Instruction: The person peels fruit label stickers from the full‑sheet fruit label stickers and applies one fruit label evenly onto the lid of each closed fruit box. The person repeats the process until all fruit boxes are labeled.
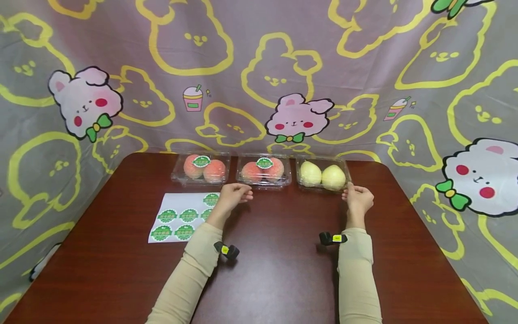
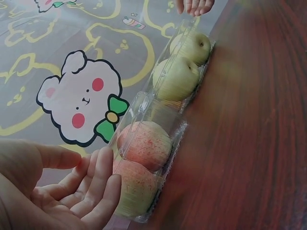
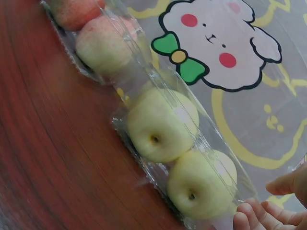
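Note:
Three clear plastic boxes stand in a row. The left box (image 1: 176,175) and middle box (image 1: 286,178) hold pink peaches, each under a round green label (image 1: 202,161) on the lid. Two pale yellow pears (image 3: 163,125) lie in the right box (image 1: 300,163), which shows no label. My left hand (image 1: 234,196) is near the front of the middle box, thumb close to the loosely bent fingers, nothing seen between them. At the front right corner of the pear box is my right hand (image 1: 359,198). Its fingertips (image 3: 246,211) are right by the corner, thumb apart.
A white sheet of round green stickers (image 1: 170,202) lies on the left of the brown table (image 1: 279,270), partly hidden by my left hand and sleeve. Behind the boxes hangs a patterned cloth (image 1: 226,130). Black wrist cameras (image 1: 332,238) sit on both sleeves.

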`<state>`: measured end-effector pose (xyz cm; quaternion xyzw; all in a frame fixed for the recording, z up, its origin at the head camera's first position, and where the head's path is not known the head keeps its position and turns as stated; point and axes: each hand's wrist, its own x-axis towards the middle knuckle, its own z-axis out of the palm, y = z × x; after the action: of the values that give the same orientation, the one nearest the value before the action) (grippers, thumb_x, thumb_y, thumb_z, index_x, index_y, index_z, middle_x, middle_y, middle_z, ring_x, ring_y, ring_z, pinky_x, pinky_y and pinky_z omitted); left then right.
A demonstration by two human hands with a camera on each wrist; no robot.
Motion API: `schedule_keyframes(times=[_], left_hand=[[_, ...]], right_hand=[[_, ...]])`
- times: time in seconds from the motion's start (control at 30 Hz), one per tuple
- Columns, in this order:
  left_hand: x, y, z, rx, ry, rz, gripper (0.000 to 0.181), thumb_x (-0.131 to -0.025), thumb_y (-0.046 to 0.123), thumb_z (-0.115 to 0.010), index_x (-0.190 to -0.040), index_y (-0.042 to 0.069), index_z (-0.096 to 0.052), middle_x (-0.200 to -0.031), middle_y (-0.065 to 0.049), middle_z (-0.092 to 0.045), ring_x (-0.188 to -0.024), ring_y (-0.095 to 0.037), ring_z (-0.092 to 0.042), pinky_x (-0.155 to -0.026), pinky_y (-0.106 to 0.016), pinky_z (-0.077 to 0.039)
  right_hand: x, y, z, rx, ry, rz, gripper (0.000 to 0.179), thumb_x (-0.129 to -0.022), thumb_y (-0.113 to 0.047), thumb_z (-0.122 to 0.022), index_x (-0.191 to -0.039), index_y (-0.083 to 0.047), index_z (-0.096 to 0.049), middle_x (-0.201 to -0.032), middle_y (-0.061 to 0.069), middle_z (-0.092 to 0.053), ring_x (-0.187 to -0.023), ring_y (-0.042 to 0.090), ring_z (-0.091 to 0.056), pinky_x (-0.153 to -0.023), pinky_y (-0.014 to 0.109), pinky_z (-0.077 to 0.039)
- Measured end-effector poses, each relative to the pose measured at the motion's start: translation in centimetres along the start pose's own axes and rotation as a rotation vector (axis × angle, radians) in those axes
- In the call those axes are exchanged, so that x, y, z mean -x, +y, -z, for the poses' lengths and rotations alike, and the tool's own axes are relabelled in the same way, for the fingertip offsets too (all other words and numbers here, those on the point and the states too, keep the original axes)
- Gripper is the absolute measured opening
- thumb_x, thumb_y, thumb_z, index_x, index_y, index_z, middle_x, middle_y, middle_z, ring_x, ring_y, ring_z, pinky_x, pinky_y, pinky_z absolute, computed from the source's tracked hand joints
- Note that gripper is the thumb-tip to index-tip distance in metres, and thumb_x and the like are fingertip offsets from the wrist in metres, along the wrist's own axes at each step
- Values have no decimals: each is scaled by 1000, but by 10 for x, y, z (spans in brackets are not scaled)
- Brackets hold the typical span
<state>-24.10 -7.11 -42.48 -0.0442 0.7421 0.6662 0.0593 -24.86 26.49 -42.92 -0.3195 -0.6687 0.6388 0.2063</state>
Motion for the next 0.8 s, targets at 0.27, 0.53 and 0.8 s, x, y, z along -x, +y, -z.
schedule_keyframes(times=[0.27,0.53,0.8], left_hand=[[-2,-1,1,2,-7,14,30,-97,11,-54,-112,-12,-64,-80,-8,-72,-63,-2,-65,-74,-26,-60],[-4,0,2,7,-11,16,30,-97,12,-54,-112,-12,-64,-76,-4,-70,-62,-1,-65,-80,-33,-60],[-1,1,2,13,-13,17,31,-97,11,-53,-112,-14,-63,-75,-3,-70,-61,-1,-64,-73,-24,-59]], right_hand=[[-11,2,8,92,55,-16,15,-93,-20,-59,-81,-13,-51,-45,-17,-49,-37,-3,-52,-45,15,-50],[-24,2,8,0,-55,-42,20,-95,-18,-56,-106,-2,-60,-48,-18,-55,-45,-4,-58,-51,14,-53],[-30,4,7,-127,-123,-128,9,-94,-8,-52,-100,-4,-59,-48,-11,-61,-44,0,-59,-51,16,-54]])
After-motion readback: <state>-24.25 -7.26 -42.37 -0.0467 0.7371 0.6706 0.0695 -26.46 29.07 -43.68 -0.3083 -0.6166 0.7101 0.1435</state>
